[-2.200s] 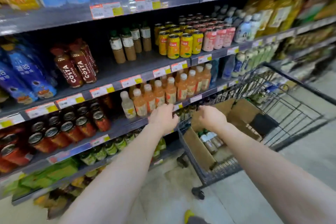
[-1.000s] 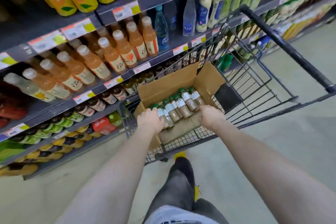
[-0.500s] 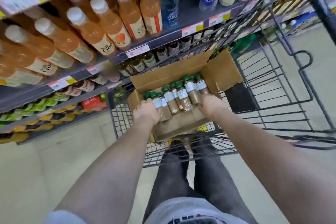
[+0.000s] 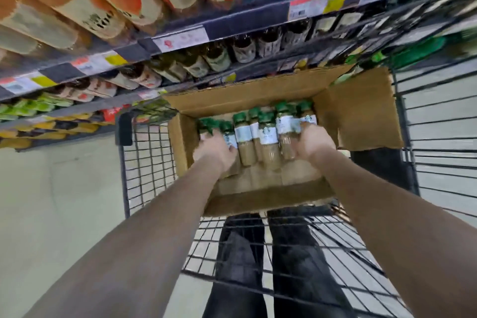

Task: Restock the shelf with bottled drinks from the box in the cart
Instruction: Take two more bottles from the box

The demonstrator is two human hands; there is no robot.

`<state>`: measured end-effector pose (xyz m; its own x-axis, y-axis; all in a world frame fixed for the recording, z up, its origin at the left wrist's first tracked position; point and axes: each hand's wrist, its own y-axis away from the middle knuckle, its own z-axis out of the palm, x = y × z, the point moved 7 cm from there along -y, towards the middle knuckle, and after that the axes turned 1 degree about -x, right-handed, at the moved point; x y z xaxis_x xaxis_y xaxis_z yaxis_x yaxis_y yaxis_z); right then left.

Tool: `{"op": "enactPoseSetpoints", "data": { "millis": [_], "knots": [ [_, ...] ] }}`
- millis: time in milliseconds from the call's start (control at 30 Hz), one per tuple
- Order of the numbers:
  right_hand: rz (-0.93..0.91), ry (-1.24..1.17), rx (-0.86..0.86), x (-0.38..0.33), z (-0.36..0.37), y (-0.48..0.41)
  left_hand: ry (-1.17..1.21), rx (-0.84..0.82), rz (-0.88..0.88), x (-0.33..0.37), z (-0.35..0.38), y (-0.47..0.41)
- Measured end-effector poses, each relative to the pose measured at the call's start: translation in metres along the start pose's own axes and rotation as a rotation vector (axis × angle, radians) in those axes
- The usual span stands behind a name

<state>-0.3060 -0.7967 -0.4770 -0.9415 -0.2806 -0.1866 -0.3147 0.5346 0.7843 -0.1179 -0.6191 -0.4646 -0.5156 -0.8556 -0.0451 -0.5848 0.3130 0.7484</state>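
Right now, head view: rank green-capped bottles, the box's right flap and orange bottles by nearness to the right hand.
1. Green-capped bottles: touching the right hand.
2. Right flap: just beside it, rightward.
3. Orange bottles: upper-left shelf.

head cam | wide-angle, steeply down-forward | close over box [image 4: 245, 100] in cart [image 4: 123, 170] | shelf [image 4: 245, 20] along top
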Motion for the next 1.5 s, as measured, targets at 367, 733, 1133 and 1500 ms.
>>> {"op": "enactPoseSetpoints", "data": {
  "millis": [367, 733, 1133, 1500],
  "knots": [
    [0.055, -0.356, 0.058, -0.002, 0.037, -0.084, 0.254, 0.079, -0.249, -0.028, 0.057, -0.048],
    [0.061, -0.423, 0.087, -0.001, 0.035, -0.069, 0.527, 0.223, -0.044, -0.026, 0.043, -0.035],
    [-0.099, -0.594, 0.293, -0.06, -0.011, 0.073, 0.505, 0.234, 0.328, -0.006, -0.057, 0.052],
    [-0.204, -0.616, 0.429, -0.122, -0.076, 0.245, 0.642, 0.433, 0.407, -0.066, -0.161, 0.189]
  ]
}}
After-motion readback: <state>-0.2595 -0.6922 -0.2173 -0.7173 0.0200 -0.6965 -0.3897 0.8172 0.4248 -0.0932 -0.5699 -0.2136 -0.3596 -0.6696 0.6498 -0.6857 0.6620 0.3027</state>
